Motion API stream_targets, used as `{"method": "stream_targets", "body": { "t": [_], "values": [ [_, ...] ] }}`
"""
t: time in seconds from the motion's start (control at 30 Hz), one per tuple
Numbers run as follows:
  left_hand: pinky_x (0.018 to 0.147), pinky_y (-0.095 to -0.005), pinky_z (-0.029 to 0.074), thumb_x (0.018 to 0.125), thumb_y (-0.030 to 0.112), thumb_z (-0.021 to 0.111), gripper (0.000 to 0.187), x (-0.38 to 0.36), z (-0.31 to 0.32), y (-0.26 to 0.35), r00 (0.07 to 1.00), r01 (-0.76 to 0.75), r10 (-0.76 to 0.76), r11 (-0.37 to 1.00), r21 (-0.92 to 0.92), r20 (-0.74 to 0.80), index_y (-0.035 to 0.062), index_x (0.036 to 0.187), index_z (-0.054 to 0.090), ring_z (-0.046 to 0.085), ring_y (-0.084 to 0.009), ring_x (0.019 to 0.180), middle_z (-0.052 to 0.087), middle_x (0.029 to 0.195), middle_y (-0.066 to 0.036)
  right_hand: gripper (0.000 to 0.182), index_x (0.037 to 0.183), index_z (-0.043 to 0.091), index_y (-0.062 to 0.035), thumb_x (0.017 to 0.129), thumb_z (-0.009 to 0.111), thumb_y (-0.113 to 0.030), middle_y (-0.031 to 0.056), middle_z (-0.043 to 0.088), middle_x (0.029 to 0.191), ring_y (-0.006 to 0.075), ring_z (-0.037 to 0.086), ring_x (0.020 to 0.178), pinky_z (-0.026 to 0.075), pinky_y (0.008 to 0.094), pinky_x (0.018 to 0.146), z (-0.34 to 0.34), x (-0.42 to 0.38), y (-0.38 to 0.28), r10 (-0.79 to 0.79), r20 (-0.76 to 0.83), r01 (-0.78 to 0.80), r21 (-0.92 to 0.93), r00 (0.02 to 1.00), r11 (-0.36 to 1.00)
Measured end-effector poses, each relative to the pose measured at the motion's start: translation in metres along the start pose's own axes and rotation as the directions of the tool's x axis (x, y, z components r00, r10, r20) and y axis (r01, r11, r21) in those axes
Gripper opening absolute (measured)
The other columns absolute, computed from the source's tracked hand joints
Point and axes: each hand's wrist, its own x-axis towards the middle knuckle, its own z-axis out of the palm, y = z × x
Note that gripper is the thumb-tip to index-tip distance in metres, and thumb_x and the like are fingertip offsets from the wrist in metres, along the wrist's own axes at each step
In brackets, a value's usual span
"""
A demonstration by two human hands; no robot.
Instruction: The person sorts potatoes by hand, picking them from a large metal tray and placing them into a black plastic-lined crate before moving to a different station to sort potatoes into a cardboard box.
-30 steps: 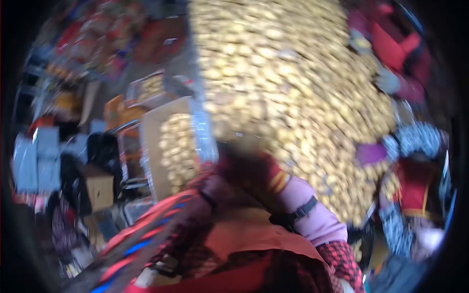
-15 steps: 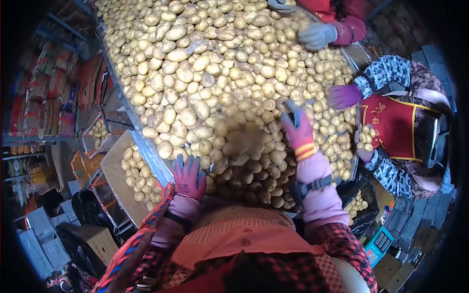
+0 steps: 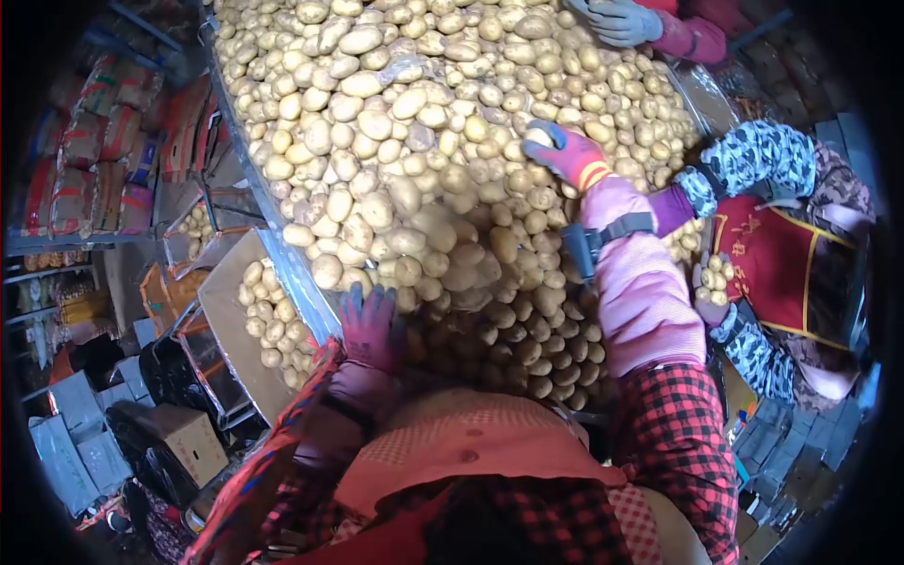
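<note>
A broad heap of potatoes [image 3: 377, 122] covers the sorting table in front of me. My right hand [image 3: 571, 158], in a pink and blue work glove, reaches far over the heap. Its fingers close round a pale potato [image 3: 540, 138]. My left hand [image 3: 370, 328], gloved in pink and grey, rests at the near left corner of the heap. The fingers of this hand are stretched out and spread, with nothing in them. Shadow darkens the potatoes close to my body.
A cardboard box [image 3: 231, 315] with potatoes stands left of the table's metal edge [image 3: 282, 240]. On the right, a co-worker in a red apron [image 3: 763, 254] holds several small potatoes [image 3: 716, 275]. Another person's grey glove [image 3: 623, 21] is at the far right. Filled sacks [image 3: 89, 169] are stacked left.
My right hand has moved forward over the heap and now has a potato in its fingers. The left hand stays near the corner. The co-worker's purple glove is now partly behind my right arm.
</note>
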Motion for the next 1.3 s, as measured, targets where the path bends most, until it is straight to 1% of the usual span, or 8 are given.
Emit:
{"method": "stream_targets", "body": {
  "t": [0.13,0.33,0.57,0.7,0.83,1.0,1.07,1.3],
  "values": [
    [0.112,-0.0621,0.022,0.088,0.025,0.056,0.049,-0.001,-0.009,0.008,0.996,-0.064,0.061,0.997,-0.042,-0.071,0.0046,0.132,0.053,0.033,-0.0494,0.134,0.051,0.134,-0.021,0.067,0.134,0.058,-0.0200,0.077,0.075,-0.051,0.0107,0.066,0.122,0.0275,0.062,0.111,0.047,0.0354,0.097,0.046,-0.048,-0.012,-0.055,-0.101,0.080,0.264,0.993,0.961],
    [0.112,-0.0602,0.022,0.088,0.023,0.055,0.048,-0.004,0.001,0.005,0.989,-0.096,0.095,0.995,-0.006,-0.116,0.0023,0.131,0.053,0.034,-0.0504,0.133,0.052,0.133,-0.021,0.052,0.128,0.060,-0.0259,0.080,0.072,-0.039,0.0058,0.059,0.127,0.0244,0.053,0.119,0.035,0.0484,0.108,0.139,-0.133,-0.090,-0.486,-0.287,0.381,-0.353,0.825,0.855],
    [0.113,-0.0610,0.019,0.088,0.027,0.056,0.052,-0.009,0.009,-0.003,0.992,-0.074,0.071,0.997,-0.024,-0.107,0.0051,0.134,0.051,0.031,-0.0480,0.137,0.049,0.137,-0.019,0.049,0.122,0.062,-0.0190,0.074,0.071,-0.030,0.0078,0.051,0.136,0.0384,0.045,0.127,0.034,0.0522,0.109,0.167,-0.209,-0.092,-0.648,-0.184,0.556,-0.376,0.739,0.741],
    [0.114,-0.0617,0.018,0.087,0.029,0.058,0.053,-0.009,0.006,-0.006,0.990,-0.091,0.087,0.995,-0.031,-0.108,0.0065,0.135,0.052,0.030,-0.0470,0.138,0.049,0.138,-0.019,0.048,0.130,0.059,-0.0200,0.082,0.065,-0.024,0.0076,0.046,0.143,0.0322,0.033,0.140,0.029,0.0475,0.115,0.158,-0.234,-0.070,-0.688,0.144,0.697,-0.273,0.711,0.663],
    [0.114,-0.0614,0.018,0.087,0.029,0.059,0.052,-0.006,0.005,-0.004,0.993,-0.062,0.056,0.997,-0.047,-0.106,0.0073,0.134,0.053,0.031,-0.0463,0.138,0.049,0.138,-0.018,0.045,0.127,0.059,-0.0134,0.083,0.062,-0.021,0.0142,0.053,0.135,0.0343,0.046,0.130,0.037,0.0443,0.110,0.146,-0.201,-0.050,-0.541,0.204,0.577,-0.346,0.816,0.740],
    [0.114,-0.0613,0.017,0.086,0.030,0.059,0.053,-0.006,-0.001,0.000,0.998,-0.024,0.021,0.998,-0.054,-0.057,0.0087,0.135,0.053,0.031,-0.0459,0.138,0.049,0.138,-0.018,0.042,0.122,0.059,-0.0054,0.083,0.064,-0.019,0.0209,0.058,0.123,0.0406,0.054,0.118,0.043,0.0461,0.103,0.051,-0.138,-0.013,-0.413,-0.639,0.364,-0.216,0.649,0.906],
    [0.115,-0.0613,0.017,0.087,0.032,0.059,0.054,-0.004,-0.003,-0.001,0.998,-0.033,0.030,0.998,-0.052,-0.060,0.0089,0.136,0.052,0.030,-0.0460,0.138,0.049,0.138,-0.018,0.040,0.122,0.059,-0.0051,0.084,0.065,-0.018,0.0202,0.060,0.121,0.0394,0.055,0.116,0.043,0.0448,0.102,0.029,-0.114,0.013,-0.304,-0.716,0.238,-0.195,0.629,0.952],
    [0.114,-0.0624,0.017,0.087,0.032,0.058,0.056,-0.006,0.002,-0.001,0.999,-0.024,0.023,0.999,-0.040,-0.037,0.0086,0.137,0.051,0.030,-0.0466,0.138,0.046,0.142,-0.018,0.046,0.132,0.054,-0.0174,0.088,0.059,-0.030,0.0091,0.060,0.128,0.0301,0.058,0.115,0.046,0.0412,0.100,-0.003,-0.042,0.014,-0.270,-0.408,0.047,-0.479,0.872,0.877]
  ]
}}
